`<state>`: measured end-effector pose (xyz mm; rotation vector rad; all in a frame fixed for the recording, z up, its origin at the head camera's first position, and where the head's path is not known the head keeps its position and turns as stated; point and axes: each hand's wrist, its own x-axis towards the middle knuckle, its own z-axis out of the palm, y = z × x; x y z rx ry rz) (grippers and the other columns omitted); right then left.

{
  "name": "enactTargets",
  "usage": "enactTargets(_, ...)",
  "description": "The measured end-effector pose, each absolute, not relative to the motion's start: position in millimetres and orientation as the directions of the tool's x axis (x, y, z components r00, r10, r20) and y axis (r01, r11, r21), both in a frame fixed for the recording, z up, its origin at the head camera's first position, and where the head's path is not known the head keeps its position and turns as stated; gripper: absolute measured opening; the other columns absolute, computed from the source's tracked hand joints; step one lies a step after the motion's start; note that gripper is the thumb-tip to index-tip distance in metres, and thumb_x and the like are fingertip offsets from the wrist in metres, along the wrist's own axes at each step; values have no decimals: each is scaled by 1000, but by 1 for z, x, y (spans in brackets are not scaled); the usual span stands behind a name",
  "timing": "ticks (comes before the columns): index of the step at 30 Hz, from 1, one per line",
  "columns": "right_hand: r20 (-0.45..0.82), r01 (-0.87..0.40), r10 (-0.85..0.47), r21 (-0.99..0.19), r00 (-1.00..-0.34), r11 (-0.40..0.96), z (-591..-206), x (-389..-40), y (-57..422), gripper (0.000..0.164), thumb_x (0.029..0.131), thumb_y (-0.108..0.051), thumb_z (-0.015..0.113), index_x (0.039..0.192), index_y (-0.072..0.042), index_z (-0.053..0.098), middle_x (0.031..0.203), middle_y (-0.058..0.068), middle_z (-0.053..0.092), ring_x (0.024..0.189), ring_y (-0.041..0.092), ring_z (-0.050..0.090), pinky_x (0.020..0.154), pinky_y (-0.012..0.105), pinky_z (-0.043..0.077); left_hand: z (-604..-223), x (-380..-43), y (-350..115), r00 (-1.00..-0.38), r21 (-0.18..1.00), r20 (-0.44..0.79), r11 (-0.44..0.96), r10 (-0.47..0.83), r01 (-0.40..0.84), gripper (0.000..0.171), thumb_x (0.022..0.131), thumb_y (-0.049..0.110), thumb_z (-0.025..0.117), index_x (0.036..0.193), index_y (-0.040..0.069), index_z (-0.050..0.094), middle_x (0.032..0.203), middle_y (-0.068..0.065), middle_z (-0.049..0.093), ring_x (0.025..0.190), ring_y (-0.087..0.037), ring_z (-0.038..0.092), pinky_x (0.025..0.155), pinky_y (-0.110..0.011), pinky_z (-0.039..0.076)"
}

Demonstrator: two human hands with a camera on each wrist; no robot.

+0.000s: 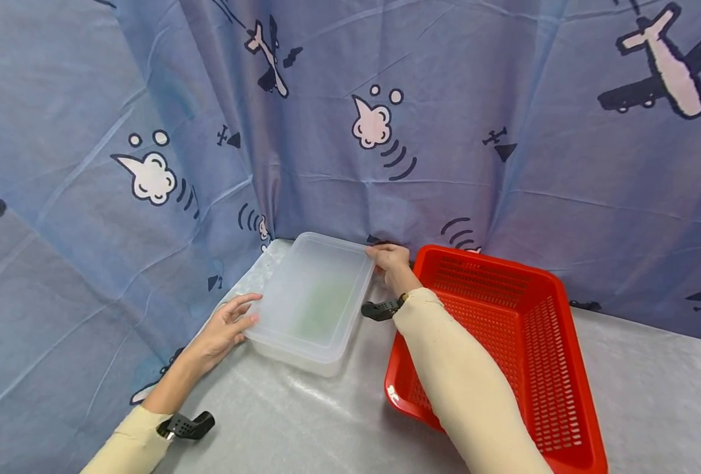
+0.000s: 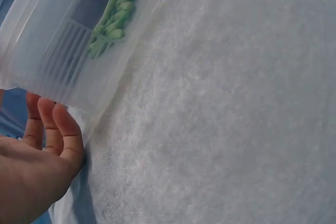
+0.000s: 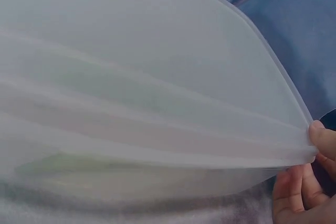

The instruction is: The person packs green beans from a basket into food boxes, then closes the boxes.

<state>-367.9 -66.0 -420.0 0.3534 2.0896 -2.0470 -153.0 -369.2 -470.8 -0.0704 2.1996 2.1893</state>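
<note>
A translucent plastic container (image 2: 68, 77) with a frosted lid (image 1: 320, 289) over it sits on the table. Through its wall in the left wrist view, something green and bumpy (image 2: 116, 20) like pea pods shows beside a blurred reddish shape. My left hand (image 1: 224, 329) holds the near left corner, fingertips against the side wall. At the far right corner my right hand (image 1: 390, 258) pinches the lid's rim; the right wrist view shows the thumb on top and the other fingers below. Whether the lid is fully seated I cannot tell.
A red perforated plastic basket (image 1: 540, 355) stands right of the container, under my right forearm. A pale cloth (image 1: 303, 428) covers the table. A blue curtain (image 1: 445, 131) printed with planes and clouds hangs behind and along the left side.
</note>
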Motion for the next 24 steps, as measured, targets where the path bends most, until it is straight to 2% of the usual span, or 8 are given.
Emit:
enactTargets(5, -349, 349, 20, -937, -937, -20, -420, -370, -69, 13, 90, -6, 78, 102, -3, 74, 93, 4, 62, 74, 17, 53, 76, 36, 49, -468, -152, -371, -997, 995, -72, 71, -20, -74, 49, 101, 17, 67, 145, 8, 48, 143, -25, 36, 110, -27, 54, 83, -40, 46)
enactTargets(10, -390, 389, 32, -921, -920, -37, -420, -373, -72, 13, 90, -4, 77, 103, -4, 74, 93, 4, 63, 80, 19, 55, 79, 37, 49, -466, -152, -370, -997, 984, -50, 168, -53, -59, 49, 101, 18, 67, 145, 4, 49, 129, -24, 46, 96, -23, 54, 67, -32, 48)
enactTargets(15, -427, 426, 40, -904, -903, -35, -418, -378, -73, 11, 89, -4, 77, 99, -5, 71, 96, 6, 62, 84, 23, 56, 84, 39, 50, -464, -154, -368, -996, 979, -52, 194, -71, -65, 47, 101, 17, 67, 144, 4, 51, 117, -20, 52, 91, -23, 53, 61, -29, 48)
enactTargets(20, -463, 462, 48, -886, -885, -35, -417, -382, -72, 19, 89, -5, 77, 104, -4, 66, 106, 8, 62, 93, 26, 58, 92, 42, 49, -461, -155, -368, -996, 977, -62, 201, -59, -72, 48, 101, 18, 67, 144, 5, 51, 120, -22, 52, 92, -23, 54, 62, -30, 49)
enactTargets(24, -450, 449, 60, -893, -891, -28, -417, -382, -74, 25, 89, -5, 77, 111, -1, 66, 110, 8, 60, 98, 26, 56, 93, 43, 49, -457, -157, -371, -995, 974, -94, 205, -36, -100, 49, 99, 16, 69, 144, 6, 51, 135, -23, 47, 101, -27, 53, 65, -32, 50)
